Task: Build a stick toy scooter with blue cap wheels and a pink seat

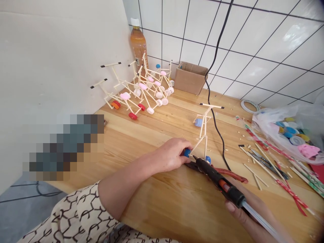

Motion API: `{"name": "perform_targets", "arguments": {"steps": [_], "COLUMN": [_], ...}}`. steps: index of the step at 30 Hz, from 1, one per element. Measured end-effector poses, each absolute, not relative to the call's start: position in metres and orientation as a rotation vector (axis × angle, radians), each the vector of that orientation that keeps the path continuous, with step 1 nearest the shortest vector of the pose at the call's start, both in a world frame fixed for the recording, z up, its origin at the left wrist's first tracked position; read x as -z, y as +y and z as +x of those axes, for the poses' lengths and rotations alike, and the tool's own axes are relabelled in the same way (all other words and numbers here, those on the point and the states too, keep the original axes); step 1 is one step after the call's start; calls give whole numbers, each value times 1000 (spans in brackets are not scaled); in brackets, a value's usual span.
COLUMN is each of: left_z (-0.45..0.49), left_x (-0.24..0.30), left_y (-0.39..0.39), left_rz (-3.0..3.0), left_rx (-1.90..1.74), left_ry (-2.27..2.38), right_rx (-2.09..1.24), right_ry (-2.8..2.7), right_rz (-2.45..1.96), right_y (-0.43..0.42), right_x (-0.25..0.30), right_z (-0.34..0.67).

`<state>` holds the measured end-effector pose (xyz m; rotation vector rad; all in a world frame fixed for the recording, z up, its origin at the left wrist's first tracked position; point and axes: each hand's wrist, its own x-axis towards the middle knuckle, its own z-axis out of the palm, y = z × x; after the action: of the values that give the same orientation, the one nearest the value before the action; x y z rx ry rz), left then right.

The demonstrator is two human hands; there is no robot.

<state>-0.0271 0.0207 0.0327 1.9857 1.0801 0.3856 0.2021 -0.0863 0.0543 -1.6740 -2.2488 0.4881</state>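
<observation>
The right hand (pixel 239 211) curls around a hot glue gun (pixel 215 175), its nozzle touching a blue bottle cap (pixel 186 153) pinched by the left hand (pixel 172 154) against the base of a stick frame (pixel 204 130). Red-handled pliers (pixel 233 175) lie just under the gun; similar stick frames with bottle-cap wheels (pixel 136 91) stand farther beyond the left hand.

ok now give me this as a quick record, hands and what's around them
left hand: holds blue cap at stick frame
right hand: holds glue gun, tip near the cap
beside: red-handled pliers, black cable
farther: stick models, cardboard box, bag of caps
</observation>
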Motion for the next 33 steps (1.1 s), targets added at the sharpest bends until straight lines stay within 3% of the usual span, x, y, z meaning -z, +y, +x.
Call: {"name": "perform_targets", "arguments": {"steps": [33], "left_z": [-29], "left_x": [-27], "left_y": [22], "left_rz": [2042], "left_rx": [-437], "left_ry": [1039], "right_rx": [-729], "right_ry": [-2120], "right_rz": [-1748], "right_y": [-81], "right_x": [-50], "right_z": [194]}}
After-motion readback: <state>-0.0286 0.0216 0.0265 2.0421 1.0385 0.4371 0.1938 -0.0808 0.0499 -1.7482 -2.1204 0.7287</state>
